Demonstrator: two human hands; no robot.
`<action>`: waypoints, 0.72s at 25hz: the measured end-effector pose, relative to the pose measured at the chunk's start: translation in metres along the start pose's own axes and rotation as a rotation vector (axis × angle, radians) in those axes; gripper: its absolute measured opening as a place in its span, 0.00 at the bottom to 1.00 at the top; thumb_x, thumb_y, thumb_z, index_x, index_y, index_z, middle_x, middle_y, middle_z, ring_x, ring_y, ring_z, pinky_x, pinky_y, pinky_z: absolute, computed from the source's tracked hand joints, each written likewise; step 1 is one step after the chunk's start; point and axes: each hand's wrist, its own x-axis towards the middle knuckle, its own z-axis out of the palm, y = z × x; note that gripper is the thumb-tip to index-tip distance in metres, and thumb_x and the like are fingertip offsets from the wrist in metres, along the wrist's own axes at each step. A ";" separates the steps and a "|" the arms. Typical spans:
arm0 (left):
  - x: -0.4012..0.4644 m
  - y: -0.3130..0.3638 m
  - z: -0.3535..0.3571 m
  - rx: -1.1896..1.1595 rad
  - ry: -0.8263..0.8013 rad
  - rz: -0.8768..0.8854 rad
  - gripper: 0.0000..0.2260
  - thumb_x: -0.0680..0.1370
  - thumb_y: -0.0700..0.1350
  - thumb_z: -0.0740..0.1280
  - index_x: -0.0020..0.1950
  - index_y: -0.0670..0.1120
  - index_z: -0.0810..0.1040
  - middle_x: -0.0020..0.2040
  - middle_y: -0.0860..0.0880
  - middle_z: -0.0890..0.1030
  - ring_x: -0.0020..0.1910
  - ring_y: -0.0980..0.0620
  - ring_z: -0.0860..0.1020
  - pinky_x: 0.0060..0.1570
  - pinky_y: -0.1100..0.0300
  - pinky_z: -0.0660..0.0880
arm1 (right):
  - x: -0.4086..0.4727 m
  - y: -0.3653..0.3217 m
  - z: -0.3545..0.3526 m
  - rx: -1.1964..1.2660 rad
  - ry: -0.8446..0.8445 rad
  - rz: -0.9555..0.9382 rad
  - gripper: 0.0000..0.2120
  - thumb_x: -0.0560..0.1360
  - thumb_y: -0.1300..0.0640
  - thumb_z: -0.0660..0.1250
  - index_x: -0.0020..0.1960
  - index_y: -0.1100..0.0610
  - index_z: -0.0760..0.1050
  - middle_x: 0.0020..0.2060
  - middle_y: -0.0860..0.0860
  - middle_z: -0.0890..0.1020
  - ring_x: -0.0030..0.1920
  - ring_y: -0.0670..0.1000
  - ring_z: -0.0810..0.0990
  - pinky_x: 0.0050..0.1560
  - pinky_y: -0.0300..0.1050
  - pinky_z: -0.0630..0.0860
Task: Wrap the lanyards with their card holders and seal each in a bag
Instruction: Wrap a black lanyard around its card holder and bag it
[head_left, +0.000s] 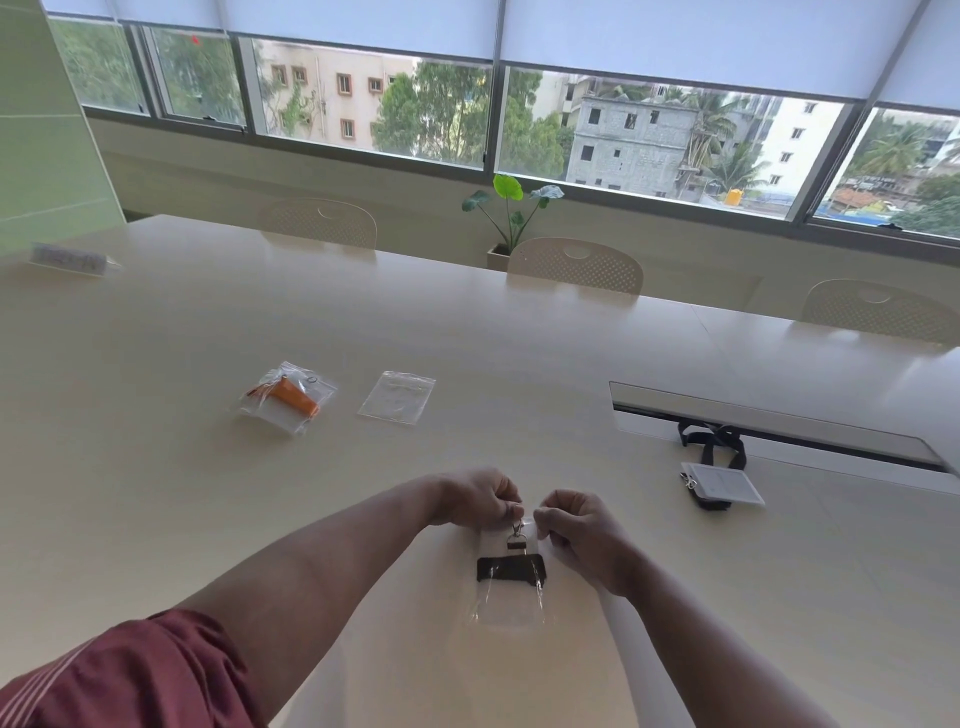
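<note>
Pale table (208, 493) — chairs (575, 265), window (363, 104) behind

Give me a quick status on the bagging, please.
Left hand and right hand pinch bag top. Black lanyard inside. Nothing obstructing.

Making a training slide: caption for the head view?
Both hands pinch shut a bag holding a black lanyard; orange one already bagged.

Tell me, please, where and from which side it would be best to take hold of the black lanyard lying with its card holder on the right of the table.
Probably grip the card holder by its near long edge, coming from your right: it lies flat with the wrapped black lanyard bunched at its far end, beside the table slot.
</note>
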 end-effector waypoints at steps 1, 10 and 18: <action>0.000 -0.002 0.001 -0.023 0.000 0.002 0.08 0.84 0.44 0.64 0.47 0.48 0.81 0.39 0.53 0.78 0.40 0.54 0.74 0.47 0.60 0.72 | 0.000 0.000 0.000 0.001 -0.008 0.003 0.10 0.79 0.66 0.67 0.38 0.61 0.76 0.25 0.49 0.76 0.22 0.44 0.65 0.22 0.35 0.61; 0.000 -0.021 -0.009 -0.210 0.017 0.064 0.03 0.80 0.42 0.72 0.47 0.47 0.84 0.38 0.52 0.81 0.34 0.58 0.76 0.37 0.64 0.74 | 0.001 0.002 -0.001 -0.032 0.033 -0.021 0.13 0.79 0.64 0.69 0.35 0.58 0.77 0.27 0.52 0.78 0.24 0.44 0.67 0.23 0.36 0.62; -0.005 -0.049 -0.017 -0.519 0.197 0.111 0.08 0.73 0.38 0.79 0.47 0.38 0.83 0.38 0.42 0.82 0.36 0.50 0.80 0.40 0.60 0.79 | 0.003 0.003 -0.002 -0.022 0.104 -0.038 0.12 0.79 0.64 0.68 0.37 0.59 0.76 0.27 0.50 0.78 0.24 0.43 0.68 0.24 0.35 0.64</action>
